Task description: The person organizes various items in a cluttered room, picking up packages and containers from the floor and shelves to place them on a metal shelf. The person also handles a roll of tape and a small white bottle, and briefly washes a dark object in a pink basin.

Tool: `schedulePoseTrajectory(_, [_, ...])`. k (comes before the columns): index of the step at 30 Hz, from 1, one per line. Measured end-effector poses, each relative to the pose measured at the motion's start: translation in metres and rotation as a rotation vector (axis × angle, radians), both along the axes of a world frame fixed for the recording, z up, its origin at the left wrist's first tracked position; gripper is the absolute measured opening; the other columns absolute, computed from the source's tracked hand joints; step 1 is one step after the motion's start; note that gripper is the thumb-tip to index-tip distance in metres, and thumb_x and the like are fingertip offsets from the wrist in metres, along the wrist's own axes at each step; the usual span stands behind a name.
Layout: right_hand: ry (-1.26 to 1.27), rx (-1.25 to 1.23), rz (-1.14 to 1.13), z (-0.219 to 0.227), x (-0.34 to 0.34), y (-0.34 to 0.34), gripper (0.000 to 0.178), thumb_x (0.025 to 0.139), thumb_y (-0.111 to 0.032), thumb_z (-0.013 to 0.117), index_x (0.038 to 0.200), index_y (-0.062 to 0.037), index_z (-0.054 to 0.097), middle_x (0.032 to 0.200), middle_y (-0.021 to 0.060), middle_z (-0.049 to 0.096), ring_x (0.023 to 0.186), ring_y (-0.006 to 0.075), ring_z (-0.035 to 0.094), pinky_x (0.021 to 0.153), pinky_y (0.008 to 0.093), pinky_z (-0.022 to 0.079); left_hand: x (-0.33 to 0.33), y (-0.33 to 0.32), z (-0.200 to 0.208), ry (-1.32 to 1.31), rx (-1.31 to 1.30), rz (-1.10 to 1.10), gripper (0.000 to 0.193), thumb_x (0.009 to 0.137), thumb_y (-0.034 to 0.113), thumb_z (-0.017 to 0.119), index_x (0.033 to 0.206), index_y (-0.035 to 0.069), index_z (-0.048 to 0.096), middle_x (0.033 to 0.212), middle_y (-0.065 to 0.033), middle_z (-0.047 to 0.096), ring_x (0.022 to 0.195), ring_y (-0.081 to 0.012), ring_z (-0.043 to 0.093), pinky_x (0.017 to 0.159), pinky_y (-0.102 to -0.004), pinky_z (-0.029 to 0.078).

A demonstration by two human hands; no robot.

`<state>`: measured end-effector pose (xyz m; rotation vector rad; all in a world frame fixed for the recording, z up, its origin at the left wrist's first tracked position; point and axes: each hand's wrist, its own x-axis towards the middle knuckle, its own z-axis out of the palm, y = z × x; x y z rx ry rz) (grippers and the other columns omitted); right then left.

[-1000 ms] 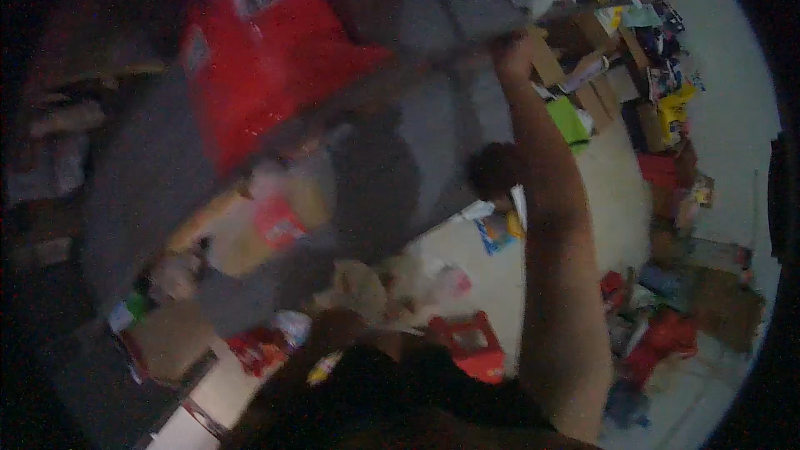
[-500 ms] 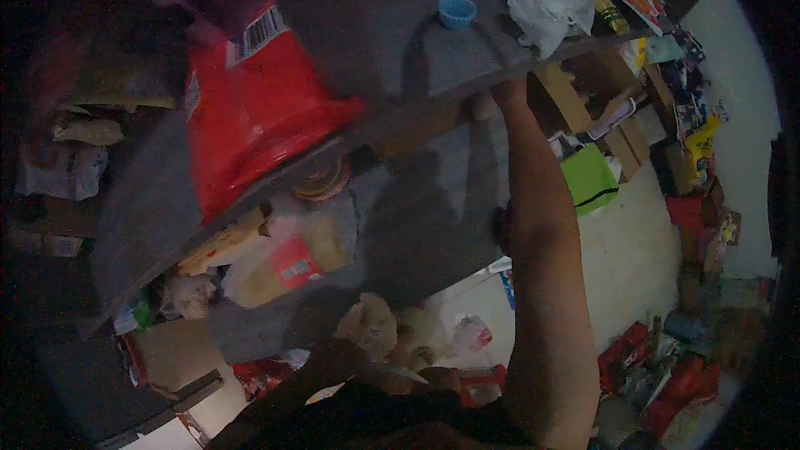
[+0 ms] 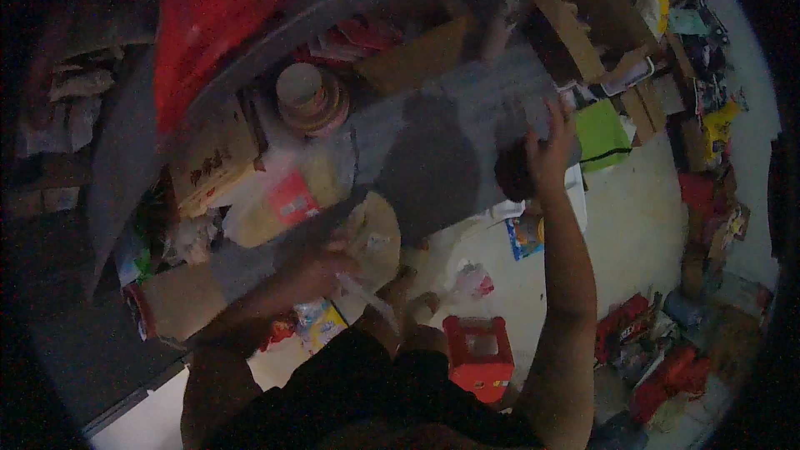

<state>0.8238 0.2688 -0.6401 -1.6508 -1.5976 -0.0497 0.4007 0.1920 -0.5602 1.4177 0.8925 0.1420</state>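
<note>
My left hand is closed at the edge of a round, tan, disc-like package with a small pale label. It holds the package upright above my lap. A pale strip hangs beside that hand, blurred. My right hand has its fingers apart, over the right end of the grey lower shelf, near a light green box. Nothing shows in it. To the left on the lower shelf lies a clear bag of tan contents with a red label. Behind it stand stacked round tubs.
The upper shelf's curved edge crosses above, with a red bag on it. Cardboard boxes stand at the right end. A red box is on the pale floor by my legs. Mixed packages pile up at right.
My right hand has come back toward me from the upper shelf edge. My left hand has risen with the round package. The view has tilted down, and the light blue cup has left it.
</note>
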Motion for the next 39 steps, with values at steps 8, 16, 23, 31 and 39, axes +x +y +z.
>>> schedulePoseTrajectory(8, [0.619,-0.654,-0.258,-0.061,-0.019,-0.359,0.040,0.073,0.008,0.055,0.110,-0.0058,0.051,0.117,0.0189,0.042,0.107,0.0334,0.044,0.085,0.0400,0.041,0.079,0.120,0.022,0.243,-0.126,0.027,0.014,0.068,0.006,0.056,0.080,0.004,0.063,0.088,-0.0051,0.056,0.088,-0.0178,0.054,0.071,-0.0290,0.043])
schedulePoseTrajectory(16, [0.449,-0.669,-0.252,-0.120,-0.076,-0.534,0.045,0.083,-0.011,0.056,0.125,-0.0046,0.039,0.115,0.0116,0.045,0.101,0.0235,0.050,0.082,0.0346,0.046,0.117,0.205,-0.047,0.482,0.696,-0.297,0.019,0.068,0.003,0.054,0.083,0.004,0.064,0.094,-0.0127,0.055,0.092,-0.0258,0.055,0.077,-0.0341,0.043])
schedulePoseTrajectory(23, [0.549,-0.684,-0.334,-0.131,-0.099,-0.543,0.026,0.074,0.000,0.056,0.100,-0.0041,0.055,0.107,0.0180,0.051,0.097,0.0352,0.049,0.082,0.0413,0.042,0.100,0.202,-0.132,0.761,1.361,-0.424,0.039,0.066,-0.003,0.056,0.103,0.007,0.061,0.110,-0.0136,0.050,0.100,-0.0317,0.052,0.083,-0.0376,0.044])
schedulePoseTrajectory(31, [0.639,-0.688,-0.595,-0.133,-0.133,-0.597,0.021,0.078,-0.001,0.053,0.099,0.0012,0.053,0.099,0.0196,0.050,0.089,0.0351,0.051,0.075,0.0404,0.045,0.163,-0.033,-0.220,0.074,1.067,-0.132,0.043,0.071,0.001,0.056,0.112,0.013,0.053,0.115,-0.0161,0.049,0.105,-0.0328,0.048,0.093,-0.0431,0.036])
schedulePoseTrajectory(39, [0.803,-0.749,-0.866,-0.157,-0.177,-0.663,0.019,0.079,-0.001,0.053,0.098,-0.0007,0.054,0.101,0.0154,0.051,0.088,0.0275,0.054,0.068,0.0325,0.047,0.224,-0.264,-0.397,0.551,0.519,-0.932,0.059,0.071,0.024,0.071,0.123,0.035,0.046,0.144,-0.0162,0.011,0.132,-0.0407,0.007,0.095,-0.0615,0.025])
